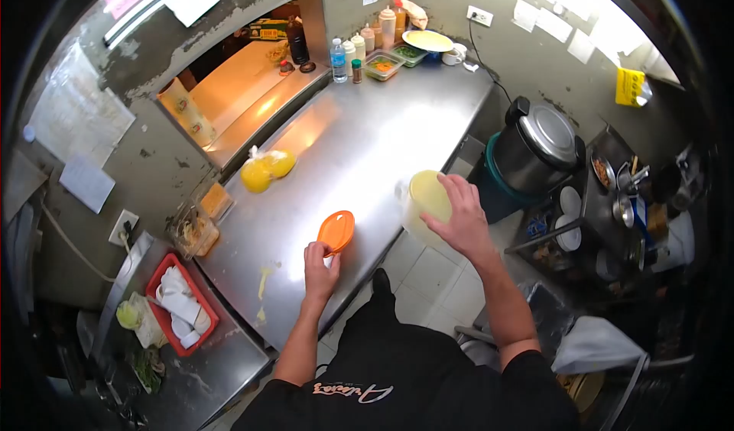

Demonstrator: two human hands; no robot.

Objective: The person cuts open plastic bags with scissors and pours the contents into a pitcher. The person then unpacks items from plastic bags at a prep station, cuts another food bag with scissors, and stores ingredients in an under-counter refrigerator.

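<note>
My left hand point(321, 267) pinches the near edge of an orange plastic lid point(336, 231), which is over the steel table. A small white bit shows beneath the fingers; I cannot make out what it is. My right hand point(462, 213) is closed around a pale yellow plastic container point(428, 192) at the table's right edge. The container looks round and see-through, and its contents are not clear. Yellowish smears point(265, 282) mark the steel to the left of my left hand.
Yellow-filled plastic bags point(267, 170) lie on the steel table point(359, 156). Clear tubs point(196, 234) stand at its left edge, bottles point(358, 46) at the back. A red basket point(212, 320) holds white items. To the right are a large lidded cooker point(535, 152) and a cluttered shelf.
</note>
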